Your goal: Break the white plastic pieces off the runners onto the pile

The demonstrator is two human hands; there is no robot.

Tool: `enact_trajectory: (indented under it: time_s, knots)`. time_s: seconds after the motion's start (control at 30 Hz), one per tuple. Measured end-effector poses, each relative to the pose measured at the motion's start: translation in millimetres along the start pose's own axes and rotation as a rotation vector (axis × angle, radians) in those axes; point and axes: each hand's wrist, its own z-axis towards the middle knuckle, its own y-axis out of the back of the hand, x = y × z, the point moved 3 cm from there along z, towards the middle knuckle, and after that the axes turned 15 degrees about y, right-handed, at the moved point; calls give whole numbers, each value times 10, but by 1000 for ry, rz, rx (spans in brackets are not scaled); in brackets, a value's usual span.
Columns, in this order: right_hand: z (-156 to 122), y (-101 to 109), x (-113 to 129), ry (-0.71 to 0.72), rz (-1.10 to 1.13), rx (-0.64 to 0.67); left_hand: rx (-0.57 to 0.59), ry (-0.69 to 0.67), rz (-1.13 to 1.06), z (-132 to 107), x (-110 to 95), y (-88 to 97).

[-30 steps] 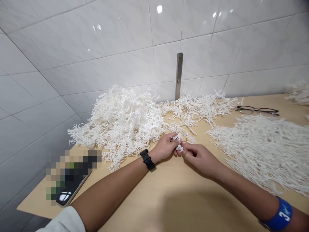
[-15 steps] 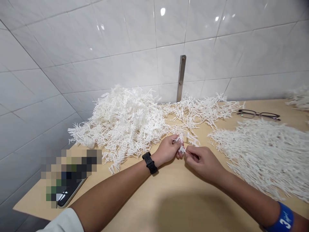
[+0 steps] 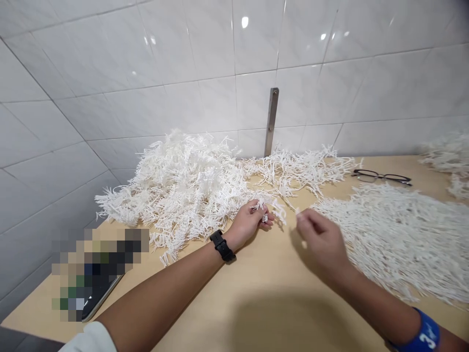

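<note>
The surface (image 3: 234, 303), a pale wooden top, stands against a white tile wall (image 3: 205, 44). The left hand (image 3: 247, 224) lies near the middle of the surface, its grip clamped on a small tuft (image 3: 264, 211) of white strands, with the ends fanning out past the fingertips. The right hand (image 3: 322, 239) is apart from it, to the right, its grip together at thumb and forefinger; whether a fine strand lies in that pinch is too small to tell.

A large heap (image 3: 183, 183) of the same strands sits toward the back left corner, its fringe just beside the left wrist. A thinner drift (image 3: 300, 168) runs from it along the back edge. A flat mat (image 3: 399, 239) of strands lies to the right, near the right hand, and a further clump (image 3: 449, 156) sits in the back right corner. Glasses (image 3: 381, 176) lie between the drift and the clump. A phone (image 3: 98, 298), largely obscured, rests at the left edge. A steel strip (image 3: 271, 122) is fixed to the wall.

Recommended practice: hold the pinch close to the tuft's base so that the strands stay gathered, and work away from the heap so that loose ends do not snag it.
</note>
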Motion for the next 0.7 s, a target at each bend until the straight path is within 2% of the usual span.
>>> enact_trajectory:
  time_s: [0.1, 0.17, 0.23, 0.3, 0.37, 0.43, 0.5, 0.57, 0.63, 0.7]
  knots:
    - [161, 241, -153, -138, 173, -418, 25, 17, -56, -4, 4, 24]
    - [241, 371, -255, -189, 319, -594, 29, 19, -63, 1, 6, 34]
    - [286, 468, -367, -291, 467, -700, 30, 10, -75, 8, 9, 41]
    - [294, 530, -482, -455, 580, -771, 37, 2, -88, 13, 13, 45]
    - [283, 554, -573, -605, 645, -817, 43, -1, -97, 16, 15, 46]
    - [268, 544, -623, -676, 670, -835, 32, 6, -107, 16, 17, 51]
    - [256, 488, -624, -673, 687, -767, 19, 16, -117, 14, 23, 53]
    - [238, 391, -574, -612, 688, -617, 22, 14, -122, 9, 28, 49]
    - [199, 251, -488, -553, 652, -368, 45, -14, -124, -3, 26, 39]
    - [128, 78, -395, -542, 590, -39, 62, -54, -117, -25, 14, 29]
